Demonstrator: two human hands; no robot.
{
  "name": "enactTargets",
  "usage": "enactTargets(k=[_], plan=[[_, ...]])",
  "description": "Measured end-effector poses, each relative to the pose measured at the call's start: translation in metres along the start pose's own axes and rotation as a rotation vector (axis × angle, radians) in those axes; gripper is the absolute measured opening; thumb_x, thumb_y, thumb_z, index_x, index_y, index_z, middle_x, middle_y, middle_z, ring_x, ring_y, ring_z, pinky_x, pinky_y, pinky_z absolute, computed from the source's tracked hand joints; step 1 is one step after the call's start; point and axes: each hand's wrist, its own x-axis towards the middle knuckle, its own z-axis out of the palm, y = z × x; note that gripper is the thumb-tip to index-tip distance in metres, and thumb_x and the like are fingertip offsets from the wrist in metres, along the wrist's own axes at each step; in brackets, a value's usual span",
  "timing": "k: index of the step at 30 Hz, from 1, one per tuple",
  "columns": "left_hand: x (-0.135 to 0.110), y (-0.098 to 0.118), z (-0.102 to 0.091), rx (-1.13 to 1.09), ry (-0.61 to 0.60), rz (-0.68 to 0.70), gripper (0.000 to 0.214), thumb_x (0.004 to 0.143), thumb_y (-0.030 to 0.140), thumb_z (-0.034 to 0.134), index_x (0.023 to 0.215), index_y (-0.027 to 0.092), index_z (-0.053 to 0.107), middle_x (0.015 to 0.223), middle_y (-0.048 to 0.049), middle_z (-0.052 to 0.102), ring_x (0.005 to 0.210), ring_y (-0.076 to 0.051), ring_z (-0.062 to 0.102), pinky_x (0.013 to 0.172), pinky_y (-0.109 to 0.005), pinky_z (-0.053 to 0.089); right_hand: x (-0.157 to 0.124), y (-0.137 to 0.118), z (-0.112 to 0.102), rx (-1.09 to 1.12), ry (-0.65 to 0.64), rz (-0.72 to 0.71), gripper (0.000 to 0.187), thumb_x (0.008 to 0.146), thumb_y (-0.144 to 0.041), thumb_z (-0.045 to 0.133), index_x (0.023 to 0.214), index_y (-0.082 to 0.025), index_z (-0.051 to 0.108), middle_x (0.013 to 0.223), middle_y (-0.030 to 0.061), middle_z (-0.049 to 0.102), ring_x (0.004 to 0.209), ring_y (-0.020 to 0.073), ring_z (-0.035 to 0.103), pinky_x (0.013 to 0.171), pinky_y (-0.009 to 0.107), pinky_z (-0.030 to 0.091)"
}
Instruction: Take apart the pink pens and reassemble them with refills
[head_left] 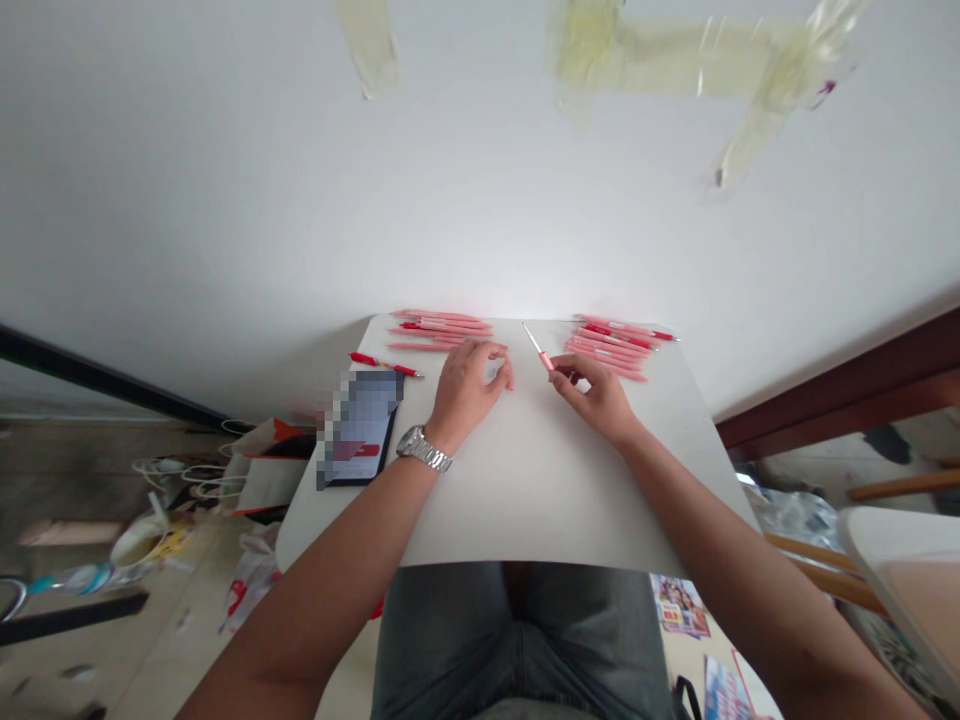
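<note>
Pinching the pink pen piece (546, 360) by its near end, leaving the slim tip (532, 340) clear between left pens (442, 323) and right pens (609, 349) above the table (517, 500), the right hand (592, 398) faces the left hand (465, 390), whose fingers (493, 350) curve apart, seemingly empty though detail is poor.

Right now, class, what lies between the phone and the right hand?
The head view shows the left hand, a silver watch on its wrist, then white tabletop up to the right hand.
</note>
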Motion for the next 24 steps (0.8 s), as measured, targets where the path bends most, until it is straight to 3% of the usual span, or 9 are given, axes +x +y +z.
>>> enactTargets(k=[9,24], plan=[[-0.004,-0.009,0.002,0.193,-0.015,-0.065,0.01,0.092,0.021,0.068,0.101,0.024,0.064,0.109,-0.0061,0.069,0.106,-0.026,0.064,0.099,-0.042,0.051,-0.001,0.001,-0.001,-0.024,-0.008,0.013,0.027,0.1,-0.047,0.061,0.106,-0.022,0.071,0.088,0.0043,0.072,0.078,0.0186,0.064,0.072,0.034,0.051],[-0.004,-0.018,0.006,0.166,-0.017,-0.043,0.007,0.092,0.019,0.067,0.087,0.023,0.065,0.093,-0.0068,0.069,0.089,-0.025,0.063,0.084,-0.04,0.049,-0.001,-0.002,0.0,-0.019,-0.014,0.006,0.018,0.098,-0.037,0.062,0.103,-0.022,0.069,0.086,0.0032,0.07,0.077,0.0178,0.063,0.071,0.034,0.05]])
